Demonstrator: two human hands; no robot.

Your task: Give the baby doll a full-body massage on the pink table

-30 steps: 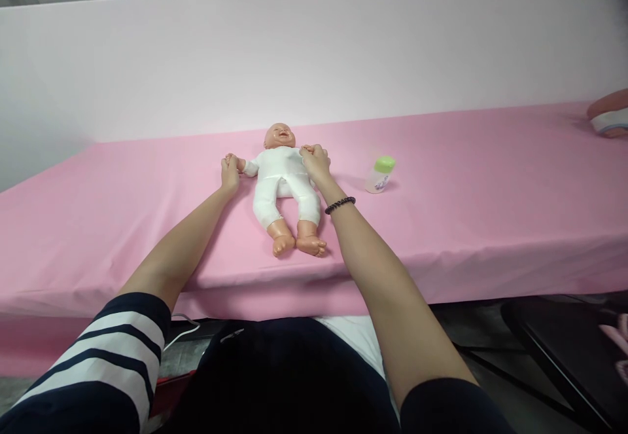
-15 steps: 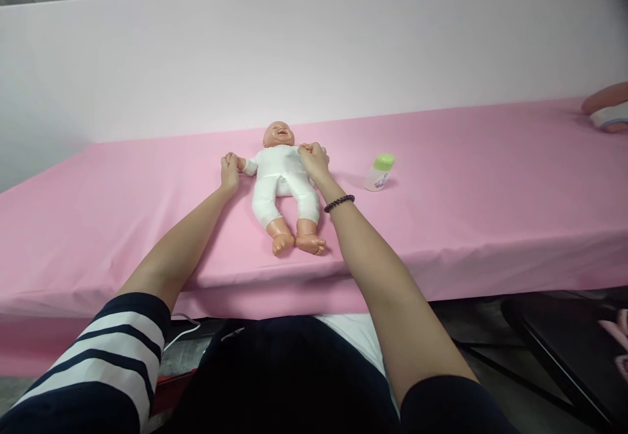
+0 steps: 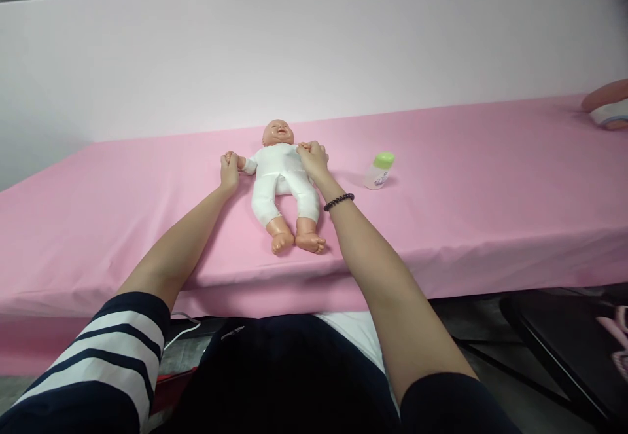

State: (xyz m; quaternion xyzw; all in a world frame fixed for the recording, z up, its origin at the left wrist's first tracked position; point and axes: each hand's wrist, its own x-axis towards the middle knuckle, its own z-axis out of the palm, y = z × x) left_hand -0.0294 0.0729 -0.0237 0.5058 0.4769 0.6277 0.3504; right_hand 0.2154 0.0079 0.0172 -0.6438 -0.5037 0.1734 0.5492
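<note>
A baby doll (image 3: 280, 167) with a white cloth body lies on its back on the pink-covered table, head toward the wall and feet toward me. My left hand (image 3: 229, 172) is closed around the doll's hand on the left side, with that arm stretched out sideways. On the other side, my right hand (image 3: 314, 160) grips the doll's other hand, close to its shoulder, and hides most of that arm. A small bottle (image 3: 379, 172) with a green cap and clear body stands to the right of my right hand, apart from it.
A white partition wall (image 3: 314, 48) rises behind the pink tablecloth (image 3: 471, 192). At the far right edge, part of another doll (image 3: 608, 107) is visible. A black chair (image 3: 554, 342) stands below the table at the right. A white cable (image 3: 184, 330) hangs under the front edge.
The whole view has shifted very slightly. Both hands keep their hold on the doll's hands, and neither the doll nor the bottle has visibly moved on the table.
</note>
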